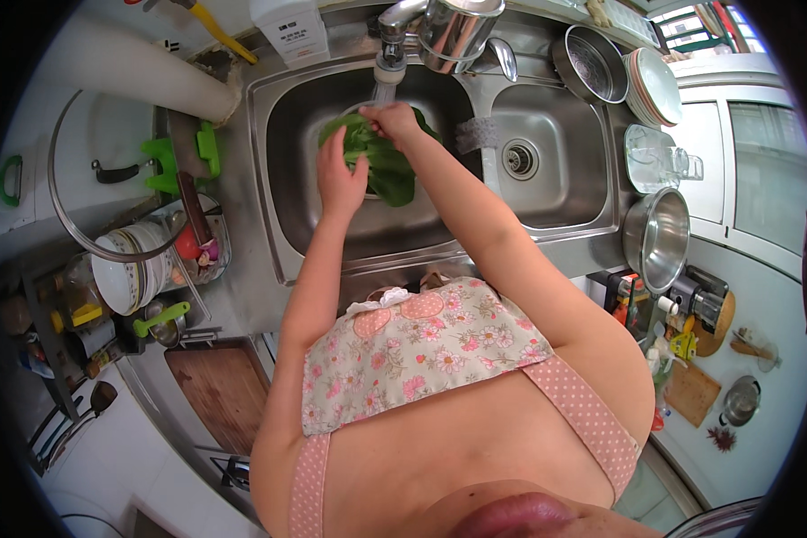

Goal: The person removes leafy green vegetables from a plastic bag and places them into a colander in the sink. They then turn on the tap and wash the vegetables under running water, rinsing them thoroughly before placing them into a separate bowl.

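Note:
Green leafy vegetables lie in a bowl in the large left basin of a stainless steel sink. Most of the bowl is hidden by the leaves and my hands. My right hand pinches a leaf at the far side of the bunch. Against the near left side of the leaves rests my left hand, thumb and fingers spread; whether it grips a leaf cannot be told. Water runs from the faucet's spray head just beyond my right hand.
A grey cloth hangs over the basin divider. Right of the sink stand a round pan, stacked plates and a steel bowl. Plates and a brown-handled knife are at left. A metal canister stands behind the basins.

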Tool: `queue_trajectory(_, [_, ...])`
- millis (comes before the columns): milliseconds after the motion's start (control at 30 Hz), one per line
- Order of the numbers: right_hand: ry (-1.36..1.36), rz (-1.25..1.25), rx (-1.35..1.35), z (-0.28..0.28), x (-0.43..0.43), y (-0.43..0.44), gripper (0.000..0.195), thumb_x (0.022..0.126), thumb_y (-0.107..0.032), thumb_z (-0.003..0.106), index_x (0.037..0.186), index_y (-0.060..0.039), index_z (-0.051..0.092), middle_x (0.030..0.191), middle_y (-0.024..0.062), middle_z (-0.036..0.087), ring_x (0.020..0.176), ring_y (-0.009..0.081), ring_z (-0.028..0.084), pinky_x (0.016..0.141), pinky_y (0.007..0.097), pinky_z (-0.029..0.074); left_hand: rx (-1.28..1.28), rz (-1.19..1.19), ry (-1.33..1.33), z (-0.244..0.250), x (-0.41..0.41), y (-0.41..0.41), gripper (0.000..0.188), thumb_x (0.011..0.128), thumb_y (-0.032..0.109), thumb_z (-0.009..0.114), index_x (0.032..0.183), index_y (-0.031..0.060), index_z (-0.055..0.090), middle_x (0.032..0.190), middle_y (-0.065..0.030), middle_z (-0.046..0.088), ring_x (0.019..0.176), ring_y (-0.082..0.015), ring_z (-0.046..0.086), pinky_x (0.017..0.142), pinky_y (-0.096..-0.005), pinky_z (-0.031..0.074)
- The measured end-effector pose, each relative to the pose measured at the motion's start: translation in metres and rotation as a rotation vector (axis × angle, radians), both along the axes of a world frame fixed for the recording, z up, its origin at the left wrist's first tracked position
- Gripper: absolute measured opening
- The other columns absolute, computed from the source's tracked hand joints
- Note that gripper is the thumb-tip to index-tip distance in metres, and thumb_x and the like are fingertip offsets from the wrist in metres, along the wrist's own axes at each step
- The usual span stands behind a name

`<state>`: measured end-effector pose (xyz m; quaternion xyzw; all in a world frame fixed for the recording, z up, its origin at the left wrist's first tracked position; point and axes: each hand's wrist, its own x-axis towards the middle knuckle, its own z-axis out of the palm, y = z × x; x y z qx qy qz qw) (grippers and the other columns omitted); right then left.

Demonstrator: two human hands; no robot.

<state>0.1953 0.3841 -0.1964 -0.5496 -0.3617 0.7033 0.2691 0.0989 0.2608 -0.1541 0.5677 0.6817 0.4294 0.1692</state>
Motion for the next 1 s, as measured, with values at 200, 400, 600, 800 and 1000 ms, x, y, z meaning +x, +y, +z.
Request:
queue_trajectory(200, [0.357,0.008,-0.137,0.026,0.011,-0.005,0.018,0.080,-0.020,0.060,0.079,-0.0015,0.059,0.074,0.0073,0.059,0.062,0.0126,0.055,0.054,0.0250,0.043,-0.106,-0.144,0.180,-0.012,0.003,0.063,0.038,0.082,0.023,0.052,0.115,0.0046,0.044,0.103,-0.0149,0.054,0.098,-0.0321,0.052,0.080,-0.0399,0.041])
queue_trajectory(400, [0.235,0.019,0.022,0.057,0.050,-0.011,0.017,0.084,-0.014,0.052,0.092,-0.0010,0.058,0.082,0.0065,0.062,0.072,0.0127,0.058,0.063,0.0229,0.045,-0.399,-0.158,-0.978,-0.063,0.005,0.102,0.014,0.087,0.015,0.043,0.095,0.0059,0.049,0.076,-0.0066,0.055,0.060,-0.0168,0.051,0.057,-0.0284,0.044])
queue_trajectory(600, [-0.205,-0.090,0.284,0.036,0.083,-0.015,0.018,0.083,-0.013,0.051,0.092,0.0011,0.059,0.077,0.0071,0.063,0.065,0.0113,0.058,0.055,0.0232,0.044,-0.536,0.023,-1.455,-0.063,0.014,0.112,0.014,0.086,0.011,0.043,0.089,-0.0003,0.051,0.072,-0.0068,0.051,0.052,-0.0122,0.043,0.047,-0.0245,0.038])
queue_trajectory(800, [-0.102,-0.161,0.171,0.025,0.083,-0.017,0.017,0.082,-0.011,0.050,0.092,0.0005,0.058,0.075,0.0064,0.062,0.063,0.0114,0.057,0.054,0.0230,0.043,-0.470,0.098,-1.581,-0.057,0.020,0.116,0.021,0.089,0.020,0.045,0.084,0.0001,0.052,0.068,-0.0073,0.051,0.049,-0.0115,0.040,0.043,-0.0244,0.035])
queue_trajectory(1000, [-0.118,-0.101,0.187,0.026,0.070,-0.010,0.018,0.083,-0.013,0.047,0.093,-0.0018,0.058,0.081,0.0059,0.062,0.068,0.0116,0.056,0.060,0.0225,0.043,-0.407,-0.025,-1.565,-0.082,0.007,0.115,0.029,0.089,0.030,0.046,0.088,0.0019,0.052,0.067,-0.0047,0.050,0.049,-0.0114,0.038,0.044,-0.0236,0.034])
